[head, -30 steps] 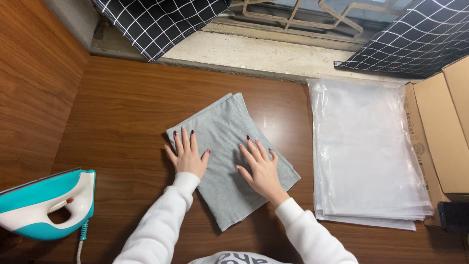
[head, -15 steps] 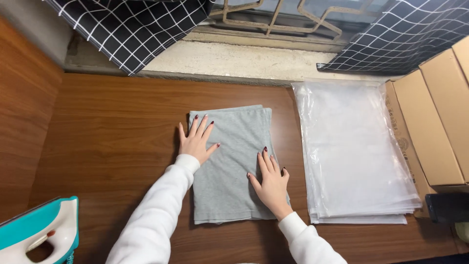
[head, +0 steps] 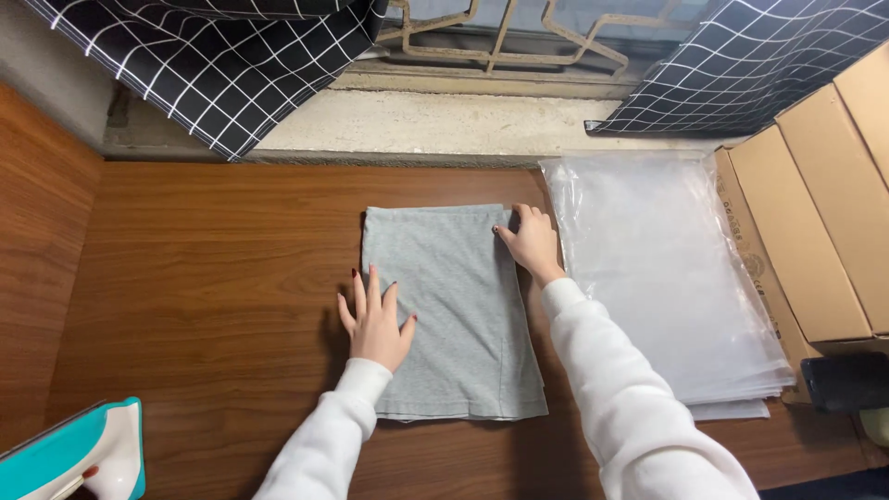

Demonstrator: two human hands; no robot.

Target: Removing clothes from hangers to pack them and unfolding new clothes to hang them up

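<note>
Head view: I see a folded grey garment flat on the wooden desk.
My left hand lies spread on its left edge; my right hand pinches the top right corner. It looks soft, light and limp, so I'd grip edges.

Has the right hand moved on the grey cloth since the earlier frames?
Yes. The right hand has gone from the cloth's near right part up to its far right corner, beside the stack of clear bags.
</note>
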